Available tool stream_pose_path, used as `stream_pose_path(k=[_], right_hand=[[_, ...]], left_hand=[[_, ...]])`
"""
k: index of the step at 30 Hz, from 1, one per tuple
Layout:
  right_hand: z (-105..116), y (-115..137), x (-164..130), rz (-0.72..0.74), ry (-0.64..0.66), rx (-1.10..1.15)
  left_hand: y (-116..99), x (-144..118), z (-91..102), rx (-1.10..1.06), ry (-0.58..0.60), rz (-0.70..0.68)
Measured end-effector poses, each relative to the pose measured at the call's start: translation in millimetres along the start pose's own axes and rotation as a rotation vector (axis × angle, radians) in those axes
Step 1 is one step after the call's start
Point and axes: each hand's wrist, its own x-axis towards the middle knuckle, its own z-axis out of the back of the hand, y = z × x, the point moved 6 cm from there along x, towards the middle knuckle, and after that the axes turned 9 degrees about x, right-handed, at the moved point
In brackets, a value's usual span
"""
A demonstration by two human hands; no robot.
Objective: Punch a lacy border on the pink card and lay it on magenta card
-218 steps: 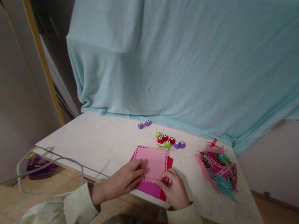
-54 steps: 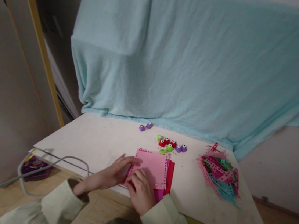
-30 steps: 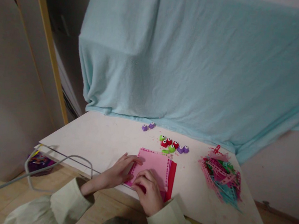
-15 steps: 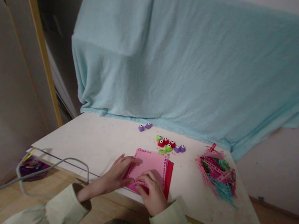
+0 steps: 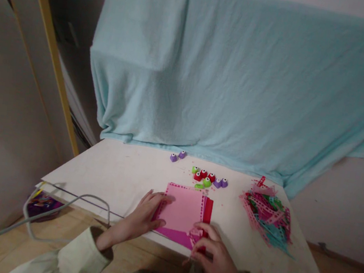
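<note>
A stack of paper sheets lies at the table's near edge: a light pink sheet point(image 5: 184, 207) with punched borders on top, magenta and red sheets under it. My left hand point(image 5: 143, 214) lies flat on the stack's left edge, fingers spread. At the near right corner my right hand point(image 5: 215, 258) pinches a small pale pink lacy strip point(image 5: 195, 236) between thumb and fingers.
Small craft punches stand beyond the sheets: two purple ones point(image 5: 178, 156) and a red, green and purple cluster point(image 5: 208, 179). A heap of punched paper strips point(image 5: 268, 212) lies to the right. A grey cable point(image 5: 67, 202) crosses the white table point(image 5: 112, 172). A light blue cloth point(image 5: 244, 82) hangs behind.
My right hand has slid from the near left of the stack to its near right corner and now holds a lacy strip. My left hand has stayed on the left edge.
</note>
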Motion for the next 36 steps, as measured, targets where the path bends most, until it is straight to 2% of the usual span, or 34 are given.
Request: stream_pose_path(k=[9, 12, 15, 18, 20, 23, 26, 28, 30, 32, 34, 36], right_hand=[[46, -29, -49, 0.093, -0.009, -0.307], [66, -35, -64, 0.070, -0.048, -0.348], [89, -35, -71, -0.017, -0.167, -0.388], [112, -21, -66, -0.016, -0.361, -0.424], [124, -7, -54, 0.041, -0.476, -0.442], [135, 14, -25, 0.097, -0.646, -0.511], [120, 21, 8, 0.068, -0.558, -0.673], [99, 15, 22, 0.025, -0.426, -0.699], [69, 6, 26, 0.046, -0.247, -0.553], [37, -3, 22, 0.047, -0.047, -0.312], [17, -8, 17, 0.022, 0.022, -0.136], [11, -10, 15, 0.000, -0.007, -0.049]], left_hand=[[-3, -1, 0.8, 0.012, 0.002, -0.009], [-2, -1, 1.0, 0.026, -0.005, -0.020], [0, -1, 0.1, 0.055, -0.012, -0.021], [-5, -3, -2.5, 0.124, -0.039, -0.023], [-18, -6, -4.9, 0.209, -0.098, -0.039], [-49, -16, -16.6, 0.325, -0.151, -0.137], [-77, -26, -38.3, 0.388, -0.083, -0.278], [-84, -29, -48.0, 0.440, -0.066, -0.306], [-84, -30, -52.4, 0.480, -0.054, -0.300], [-83, -28, -52.5, 0.496, -0.044, -0.290], [-83, -25, -50.2, 0.497, -0.043, -0.281], [-84, -21, -48.0, 0.495, -0.052, -0.273]])
